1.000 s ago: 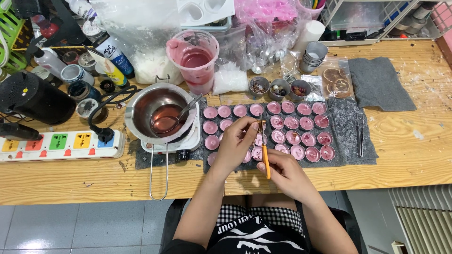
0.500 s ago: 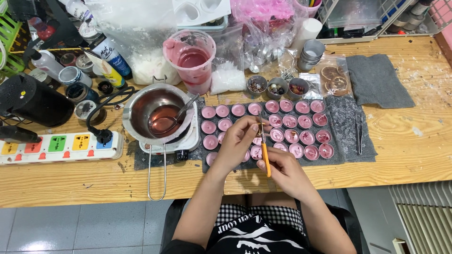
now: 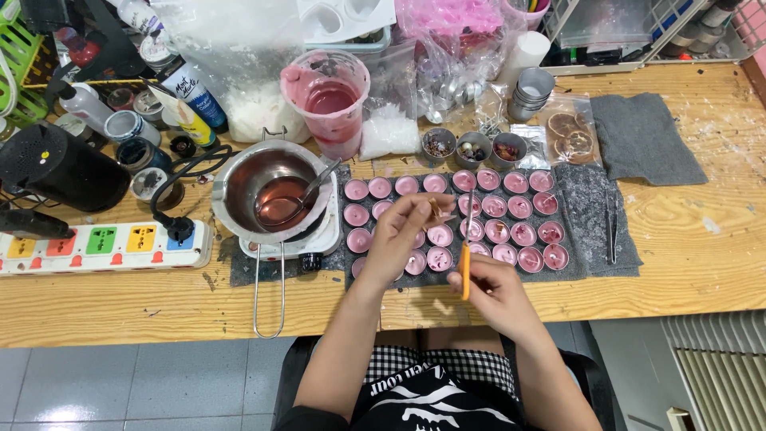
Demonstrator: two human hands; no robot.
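**Hands over rows of pink tealights**

Nearest, at the table's front edge: right hand [image 3: 493, 291] curled shut around orange-handled tweezers [image 3: 466, 251], metal tips reaching up over the pink tealight candles [image 3: 511, 231]. Just left and slightly farther: left hand [image 3: 401, 231] above the candle rows, thumb and fingertips pinched on a small pale brownish bit [image 3: 436, 207], too small to identify; other fingers loosely bent. Tweezer tips beside that bit, contact not discernible.

Underneath: candles in small cups, lined up in four rows on a dark grey mat [image 3: 586, 211]. To the left, steel melting pot [image 3: 271, 191] with pink wax and a spoon, sitting on a small hot plate. Farther left, white power strip [image 3: 96, 243] with coloured switches.

Beyond the rows: three small metal cups [image 3: 472, 148] of dried bits, a pink-stained plastic jug [image 3: 329, 100], a bag of dried orange slices [image 3: 568, 136], a grey cloth [image 3: 642, 140]. Dark tongs [image 3: 610, 231] on the mat's right end.
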